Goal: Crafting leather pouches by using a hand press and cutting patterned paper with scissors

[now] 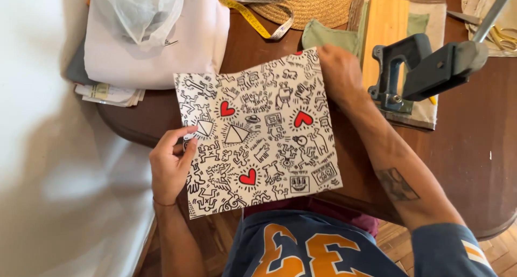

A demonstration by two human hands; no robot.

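Observation:
I hold a square sheet of fabric (258, 131) printed with black-and-white doodle figures and red hearts, flat over the near edge of a dark wooden table (474, 147). My left hand (169, 166) pinches its left edge, thumb on top. Gripping the sheet's upper right corner is my right hand (339, 75), fingers tucked under the edge.
Folded white cloth (156, 45) with a crumpled plastic bag (141, 10) lies at the back left, papers (107, 94) under it. A yellow measuring tape (253, 15), a straw hat (309, 5), a wooden board (385, 34) on green cloth and a grey press tool (425, 69) sit behind.

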